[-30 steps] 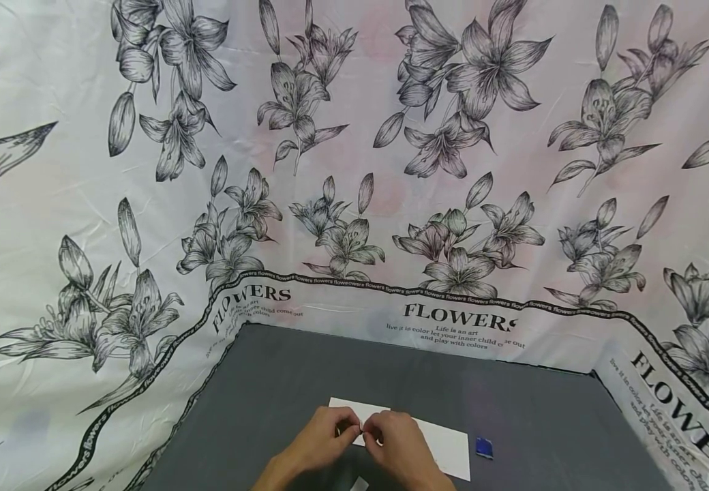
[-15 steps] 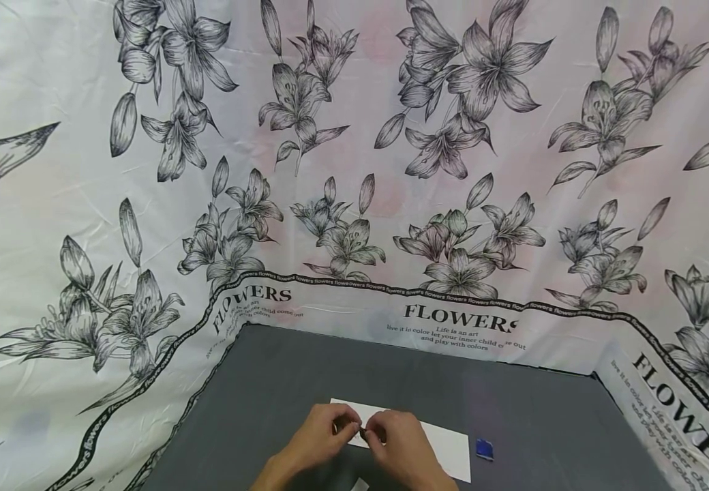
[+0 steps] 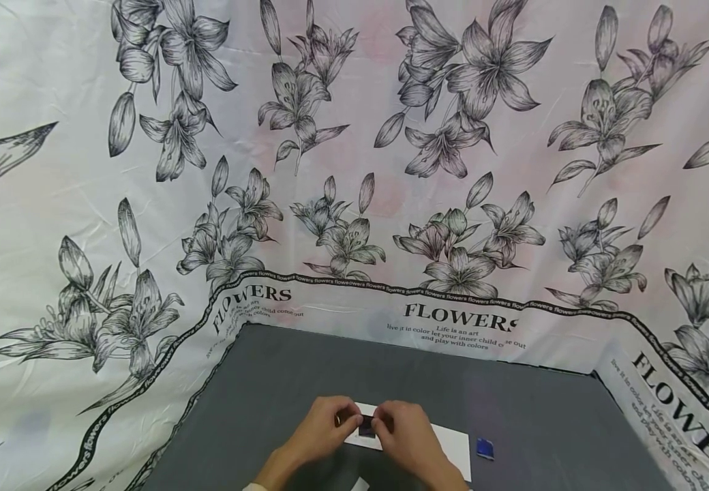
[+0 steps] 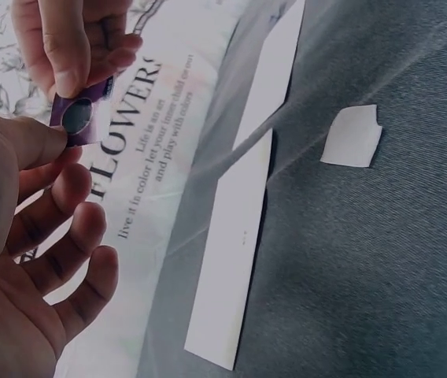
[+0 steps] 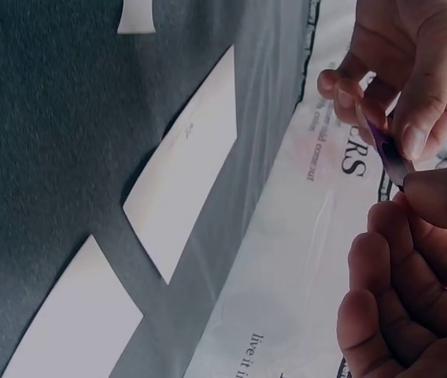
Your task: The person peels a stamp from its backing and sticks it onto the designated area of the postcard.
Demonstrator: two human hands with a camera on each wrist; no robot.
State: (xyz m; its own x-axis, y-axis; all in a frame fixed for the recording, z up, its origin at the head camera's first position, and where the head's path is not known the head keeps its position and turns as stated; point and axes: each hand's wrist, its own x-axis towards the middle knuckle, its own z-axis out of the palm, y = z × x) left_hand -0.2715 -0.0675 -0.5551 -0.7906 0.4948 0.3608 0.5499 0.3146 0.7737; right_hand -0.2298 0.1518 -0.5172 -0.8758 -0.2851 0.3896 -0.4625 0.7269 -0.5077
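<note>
My left hand (image 3: 320,429) and right hand (image 3: 408,440) face each other above two white cards. Between them they pinch a small, flat, dark purple square (image 3: 366,426). In the left wrist view the purple square (image 4: 82,118) shows a dark oval with a pale outline. My left thumb and index finger hold one edge, my right fingers the opposite side. The right wrist view shows this square (image 5: 385,150) nearly edge-on. Below the hands, one white card (image 4: 231,252) bears a tiny dark mark; the other card (image 3: 455,450) lies to its right, partly behind my right hand.
A small blue square (image 3: 485,448) lies right of the cards on the dark grey tabletop (image 3: 305,368). Closer to me is a white paper scrap (image 4: 353,135) with an uneven edge. Flower-printed cloth (image 3: 342,204) surrounds the table at the back and sides.
The purple square has turned from nearly edge-on to showing its face in the head view. My hands have moved slightly apart and a little upward.
</note>
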